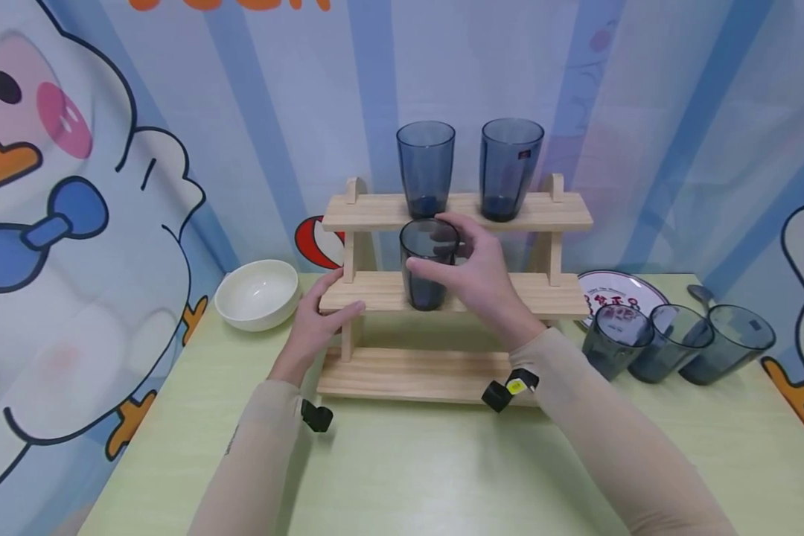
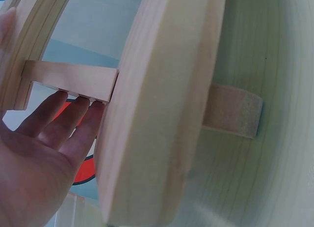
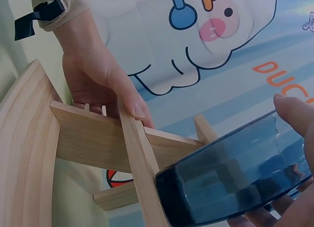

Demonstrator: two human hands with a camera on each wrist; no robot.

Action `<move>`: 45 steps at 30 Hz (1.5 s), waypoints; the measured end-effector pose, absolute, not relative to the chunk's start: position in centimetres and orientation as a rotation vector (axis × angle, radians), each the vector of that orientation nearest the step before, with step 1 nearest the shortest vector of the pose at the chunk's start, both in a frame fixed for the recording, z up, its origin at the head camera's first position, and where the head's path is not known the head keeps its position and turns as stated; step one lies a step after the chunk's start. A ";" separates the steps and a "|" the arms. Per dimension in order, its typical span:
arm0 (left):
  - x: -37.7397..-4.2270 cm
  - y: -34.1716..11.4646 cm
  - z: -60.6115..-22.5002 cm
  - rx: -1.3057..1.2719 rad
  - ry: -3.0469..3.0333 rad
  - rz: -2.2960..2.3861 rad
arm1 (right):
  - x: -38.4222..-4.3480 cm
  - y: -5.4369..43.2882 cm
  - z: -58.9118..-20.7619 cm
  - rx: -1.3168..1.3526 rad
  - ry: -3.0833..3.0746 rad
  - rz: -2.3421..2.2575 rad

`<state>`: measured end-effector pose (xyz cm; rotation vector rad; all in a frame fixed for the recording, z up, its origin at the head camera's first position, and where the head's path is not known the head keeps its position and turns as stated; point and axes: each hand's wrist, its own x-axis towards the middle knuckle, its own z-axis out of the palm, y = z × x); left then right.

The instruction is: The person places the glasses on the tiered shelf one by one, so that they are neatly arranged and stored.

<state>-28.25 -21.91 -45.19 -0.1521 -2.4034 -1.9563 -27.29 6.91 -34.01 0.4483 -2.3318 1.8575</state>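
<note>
A three-tier wooden rack [image 1: 482, 365] stands on the table. My right hand [image 1: 479, 272] grips a blue-grey drinking glass [image 1: 425, 286] between thumb and fingers. The glass is upright, its base at the front edge of the middle tier; whether its full weight rests there I cannot tell. At the rack's left end my left hand [image 1: 315, 320] holds the middle tier, thumb at the front and fingers [image 2: 81, 128] against the side upright. Two matching glasses, one on the left [image 1: 426, 167] and one on the right [image 1: 511, 167], stand on the top tier.
Right of the rack, three more glasses [image 1: 677, 346] stand in a row. Behind them lie a patterned plate [image 1: 616, 286] and a spoon [image 1: 700, 292]. A white bowl [image 1: 257, 294] sits left of the rack. A printed curtain [image 1: 295, 112] hangs close behind.
</note>
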 end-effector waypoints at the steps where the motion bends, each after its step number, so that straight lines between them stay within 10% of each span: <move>1: -28.2 -21.9 -45.1 -0.151 -2.402 -1.954 | -27.4 6.9 -34.0 0.440 -2.337 1.854; 45: -28.0 -21.8 -45.0 -0.155 -2.402 -1.963 | -28.0 7.7 -34.2 0.464 -2.465 1.796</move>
